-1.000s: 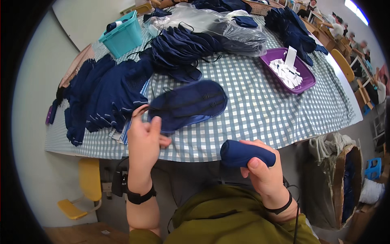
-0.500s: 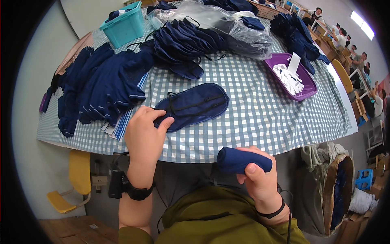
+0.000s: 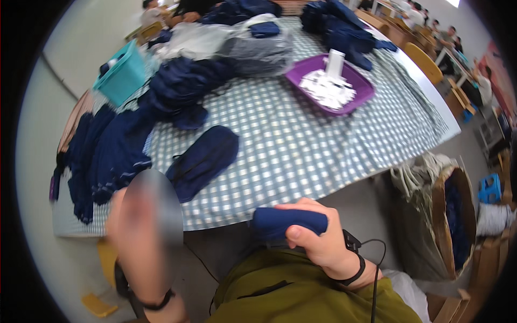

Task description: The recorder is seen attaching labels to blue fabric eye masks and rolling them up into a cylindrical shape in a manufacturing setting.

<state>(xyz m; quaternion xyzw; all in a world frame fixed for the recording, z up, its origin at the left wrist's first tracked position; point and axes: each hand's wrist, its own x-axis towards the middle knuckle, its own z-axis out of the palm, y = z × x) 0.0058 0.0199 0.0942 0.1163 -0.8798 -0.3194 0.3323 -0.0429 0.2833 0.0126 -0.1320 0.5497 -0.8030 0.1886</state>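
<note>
My right hand (image 3: 329, 240) is closed around a tight roll of navy fabric (image 3: 277, 222), held level in front of me just off the table's near edge. My left hand (image 3: 137, 223) is at the near left edge of the table. Its fingers are smeared, so what it holds, if anything, cannot be made out. Just beyond it lies a flat navy pouch (image 3: 209, 160) with a rounded end, apparently with dark cord on it. Stacked navy knit pieces (image 3: 116, 148) with pale edging lie to the left of the pouch.
A checked cloth (image 3: 258, 156) covers the table. On it are a purple tray (image 3: 362, 96) of white slips, a teal basket (image 3: 123, 75), a bundle of navy pouches (image 3: 180, 86) and clear plastic bags (image 3: 256, 54). An open carton (image 3: 439, 215) stands at right; people sit farther back.
The view has turned, shifting the table leftward. My left hand has come off the flat pouch toward the near left edge. My right hand still grips the roll.
</note>
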